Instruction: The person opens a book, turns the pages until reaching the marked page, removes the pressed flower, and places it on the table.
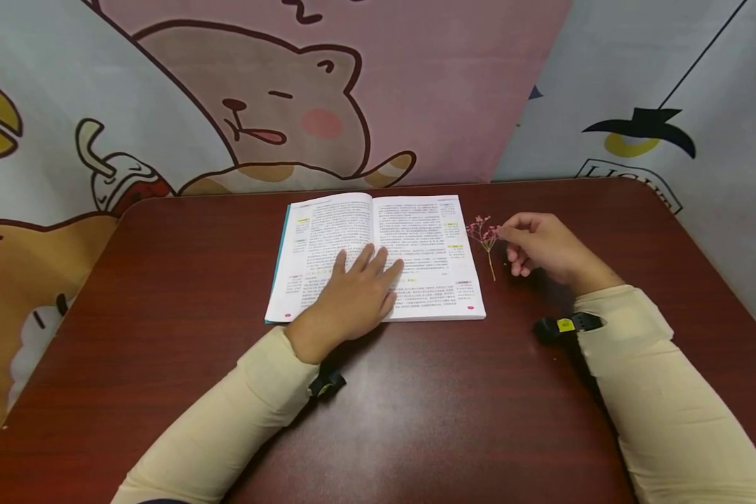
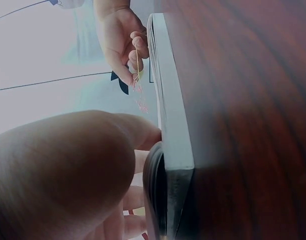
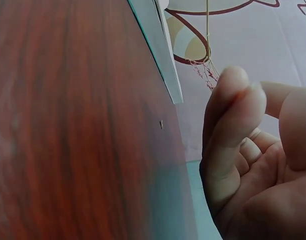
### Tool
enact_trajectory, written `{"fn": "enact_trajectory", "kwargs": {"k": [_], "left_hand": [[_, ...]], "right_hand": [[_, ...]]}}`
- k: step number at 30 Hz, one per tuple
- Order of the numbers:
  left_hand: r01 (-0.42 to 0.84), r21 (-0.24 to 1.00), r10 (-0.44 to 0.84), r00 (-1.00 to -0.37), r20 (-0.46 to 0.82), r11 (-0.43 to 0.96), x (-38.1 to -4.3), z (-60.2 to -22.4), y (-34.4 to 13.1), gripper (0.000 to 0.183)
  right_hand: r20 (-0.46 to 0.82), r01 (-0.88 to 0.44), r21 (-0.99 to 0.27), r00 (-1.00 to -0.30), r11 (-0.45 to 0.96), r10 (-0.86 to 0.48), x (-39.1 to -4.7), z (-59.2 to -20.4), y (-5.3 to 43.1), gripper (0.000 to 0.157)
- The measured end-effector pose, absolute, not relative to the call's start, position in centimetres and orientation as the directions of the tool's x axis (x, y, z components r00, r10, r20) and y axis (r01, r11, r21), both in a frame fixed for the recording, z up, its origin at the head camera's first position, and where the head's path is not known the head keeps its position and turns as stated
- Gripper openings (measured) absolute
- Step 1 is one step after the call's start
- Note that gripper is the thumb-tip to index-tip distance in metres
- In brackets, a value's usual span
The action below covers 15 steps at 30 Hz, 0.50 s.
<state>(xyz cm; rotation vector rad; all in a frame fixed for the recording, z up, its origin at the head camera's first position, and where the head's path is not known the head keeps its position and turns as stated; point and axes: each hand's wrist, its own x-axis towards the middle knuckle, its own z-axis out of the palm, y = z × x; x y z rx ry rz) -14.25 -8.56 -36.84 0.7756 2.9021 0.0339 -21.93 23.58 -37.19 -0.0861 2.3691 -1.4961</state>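
An open book (image 1: 340,231) with printed text lies on the table. My left hand (image 1: 359,294) rests on its pages near the gutter, fingers spread and straight. Just right of the book, my right hand (image 1: 544,245) pinches a small sprig of pink flowers (image 1: 484,231) between thumb and index finger. The sprig's thin stem points down toward me in the head view. In the right wrist view the pink blossoms (image 3: 207,75) show beside the pinching fingertips (image 3: 235,82). The left wrist view shows the book's page edge (image 2: 173,100) and the sprig beyond it.
The dark red-brown wooden table (image 1: 428,420) stretches around the book. A tiny fleck (image 3: 161,124) lies on it in the right wrist view. Behind the table's far edge hangs a cartoon-printed backdrop (image 1: 453,91). Black straps (image 1: 567,326) sit on both wrists.
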Motion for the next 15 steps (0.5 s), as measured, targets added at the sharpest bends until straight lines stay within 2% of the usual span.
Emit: {"fn": "enact_trajectory", "kwargs": {"k": [8, 15], "left_hand": [[0.488, 0.066, 0.492, -0.859, -0.143, 0.870, -14.2, -36.7, -8.5, 0.054], [0.480, 0.073, 0.485, -0.858, -0.171, 0.874, -14.3, -36.6, -8.5, 0.055]], "right_hand": [[-0.265, 0.159, -0.881, -0.946, 0.445, -0.187, -22.2, -37.5, 24.4, 0.029], [-0.320, 0.186, -0.851, -0.925, 0.491, -0.203, -22.3, -37.5, 24.8, 0.031]]}}
